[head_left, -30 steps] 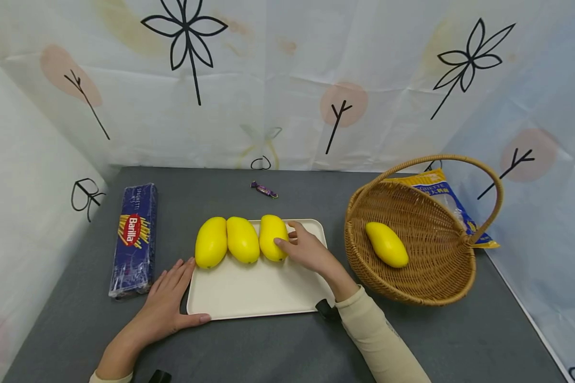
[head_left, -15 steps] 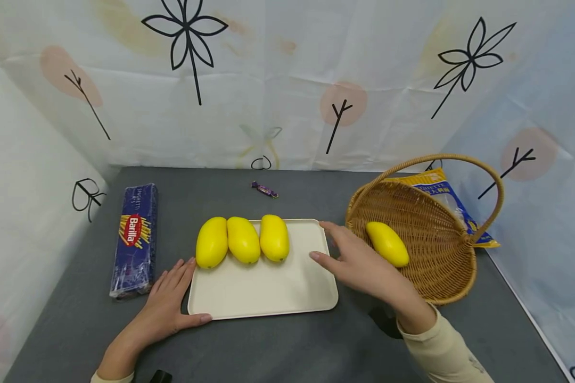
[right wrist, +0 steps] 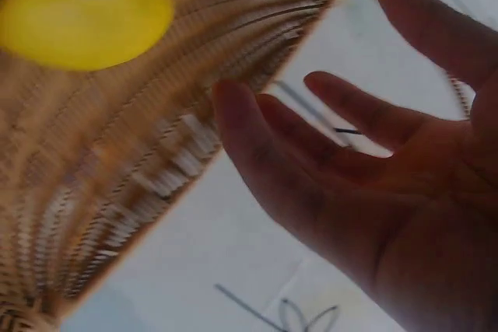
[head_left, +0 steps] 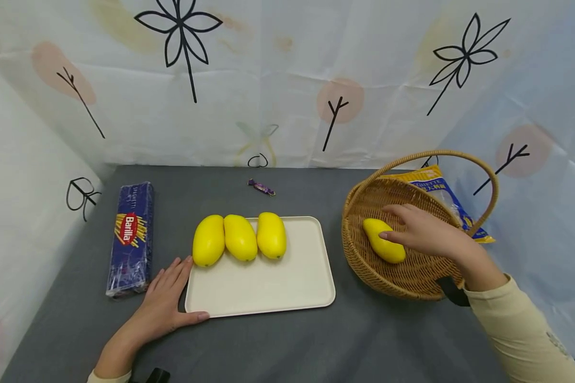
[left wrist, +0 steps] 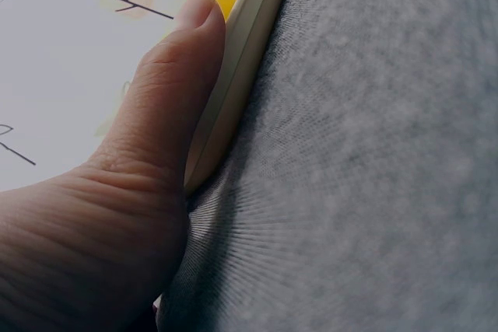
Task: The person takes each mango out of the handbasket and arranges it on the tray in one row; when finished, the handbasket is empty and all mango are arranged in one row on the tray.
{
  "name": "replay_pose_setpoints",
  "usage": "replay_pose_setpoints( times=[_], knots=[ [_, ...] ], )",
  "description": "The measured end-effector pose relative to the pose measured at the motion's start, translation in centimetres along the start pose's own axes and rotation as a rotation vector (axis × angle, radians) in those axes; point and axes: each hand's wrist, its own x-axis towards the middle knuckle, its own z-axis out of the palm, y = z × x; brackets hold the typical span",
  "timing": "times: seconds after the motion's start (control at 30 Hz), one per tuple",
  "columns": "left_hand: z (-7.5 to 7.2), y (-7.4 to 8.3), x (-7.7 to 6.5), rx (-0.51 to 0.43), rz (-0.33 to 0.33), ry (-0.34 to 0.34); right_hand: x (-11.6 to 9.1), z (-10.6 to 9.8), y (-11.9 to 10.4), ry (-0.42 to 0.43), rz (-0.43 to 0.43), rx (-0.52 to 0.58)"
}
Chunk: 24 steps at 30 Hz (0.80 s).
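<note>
On a cream tray (head_left: 263, 290), three yellow mangoes stand side by side along the far edge: a left mango (head_left: 208, 240), a middle mango (head_left: 240, 238) and a right mango (head_left: 271, 235). My left hand (head_left: 159, 300) lies spread at the tray's left side, its thumb along the near edge. Over the wicker basket (head_left: 356, 266), my right hand (head_left: 424, 231) hovers with fingers apart and holds nothing. Beneath its fingertips lies another mango (head_left: 383, 249) inside the basket. In the right wrist view, that mango (right wrist: 85, 13) sits apart from the bare fingers.
A blue Barilla spaghetti pack (head_left: 130, 239) lies left of the tray. Behind the tray is a small purple wrapped candy (head_left: 261, 188). The basket's tall handle (head_left: 491, 183) arches over it, and a blue and yellow bag (head_left: 433, 183) sits behind, partly hidden.
My right hand has let go of the right mango on the tray and moved right, over the basket. The left hand has stayed at the tray's corner.
</note>
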Motion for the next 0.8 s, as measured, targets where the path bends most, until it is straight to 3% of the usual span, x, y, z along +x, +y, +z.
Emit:
replay_pose_setpoints(
  times=[0.17, 0.47, 0.63, 0.8],
  knots=[
    [0.2, -0.2, -0.1, 0.005, 0.004, 0.006, 2.1, 0.7, 2.9, -0.131, 0.013, 0.04],
    [0.2, -0.2, 0.0, -0.006, -0.002, 0.001, 4.1, 1.5, 5.6, -0.318, 0.136, 0.172],
    [0.3, -0.3, -0.1, -0.005, -0.005, -0.002, 4.3, 2.2, 6.3, -0.379, 0.17, 0.279],
    [0.4, -0.4, -0.1, -0.007, -0.021, -0.021, 4.3, 2.6, 6.7, -0.394, 0.166, 0.302]
  ],
)
